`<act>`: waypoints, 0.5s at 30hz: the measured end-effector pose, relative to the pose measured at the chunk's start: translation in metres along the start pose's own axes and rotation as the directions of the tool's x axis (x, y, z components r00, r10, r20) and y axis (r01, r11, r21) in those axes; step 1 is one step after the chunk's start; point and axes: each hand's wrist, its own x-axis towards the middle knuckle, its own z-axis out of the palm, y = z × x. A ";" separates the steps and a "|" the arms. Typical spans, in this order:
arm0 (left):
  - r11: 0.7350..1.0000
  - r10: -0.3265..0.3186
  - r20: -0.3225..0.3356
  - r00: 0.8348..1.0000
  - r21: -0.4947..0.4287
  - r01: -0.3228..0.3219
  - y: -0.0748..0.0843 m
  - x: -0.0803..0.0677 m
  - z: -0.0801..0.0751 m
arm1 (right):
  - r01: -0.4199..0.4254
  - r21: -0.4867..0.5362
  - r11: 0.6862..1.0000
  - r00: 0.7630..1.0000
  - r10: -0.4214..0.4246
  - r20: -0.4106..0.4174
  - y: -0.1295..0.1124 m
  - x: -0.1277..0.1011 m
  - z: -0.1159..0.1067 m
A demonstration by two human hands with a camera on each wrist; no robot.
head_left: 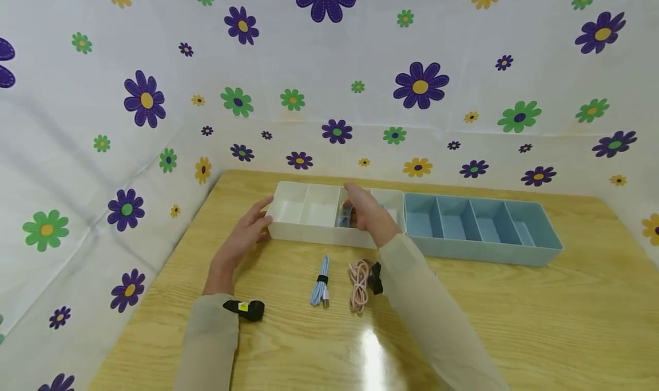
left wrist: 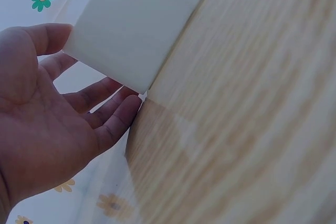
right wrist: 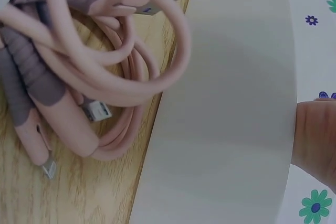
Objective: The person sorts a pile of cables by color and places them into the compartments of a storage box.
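Note:
A white divided tray (head_left: pixel 309 233) stands at the back middle of the wooden table (head_left: pixel 515 322). My left hand (head_left: pixel 259 222) rests on its left end with straight fingers, the thumb by the rim; the left wrist view shows those fingers (left wrist: pixel 113 116) against the tray's corner (left wrist: pixel 131 24). My right hand (head_left: pixel 360 208) reaches down into a middle compartment and grips a small light-blue cable bundle (head_left: pixel 344 216). In the right wrist view the tray's outer wall (right wrist: pixel 226 119) fills the middle, with part of my right hand (right wrist: pixel 315 145) at the right edge.
A blue divided tray (head_left: pixel 479 252) stands against the white one's right end. In front of the trays lie a tied light-blue cable (head_left: pixel 320 288) and a coiled pink cable (head_left: pixel 358 282), the pink cable (right wrist: pixel 105 77) close to the tray wall. Flowered sheets wall the table.

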 end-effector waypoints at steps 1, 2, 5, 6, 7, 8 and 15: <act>1.000 0.002 -0.002 1.000 0.000 -0.002 0.000 0.001 0.000 | 0.004 -0.009 1.000 1.000 -0.004 0.003 -0.001 0.000 0.000; 1.000 0.003 -0.002 1.000 -0.001 -0.003 0.000 0.001 -0.001 | 0.006 -0.021 1.000 1.000 -0.006 0.004 -0.002 0.000 0.000; 1.000 0.004 -0.004 1.000 -0.003 -0.004 0.000 0.002 -0.001 | 0.011 -0.057 0.998 1.000 -0.011 0.004 -0.004 0.000 0.000; 1.000 0.005 -0.005 1.000 -0.003 -0.005 0.000 0.002 -0.001 | 0.010 -0.069 0.998 1.000 -0.010 0.003 -0.004 0.000 -0.001; 1.000 0.004 -0.004 1.000 0.000 -0.004 0.000 0.002 0.000 | 0.006 -0.071 0.997 1.000 -0.006 0.001 -0.004 0.000 -0.001; 1.000 0.004 -0.003 1.000 0.001 -0.004 0.000 0.002 0.000 | 0.002 -0.073 0.997 1.000 -0.002 0.000 -0.004 0.000 -0.001; 1.000 0.002 0.000 1.000 0.007 -0.002 0.000 0.002 0.001 | -0.051 -0.146 0.988 0.998 0.045 -0.045 -0.010 -0.002 -0.003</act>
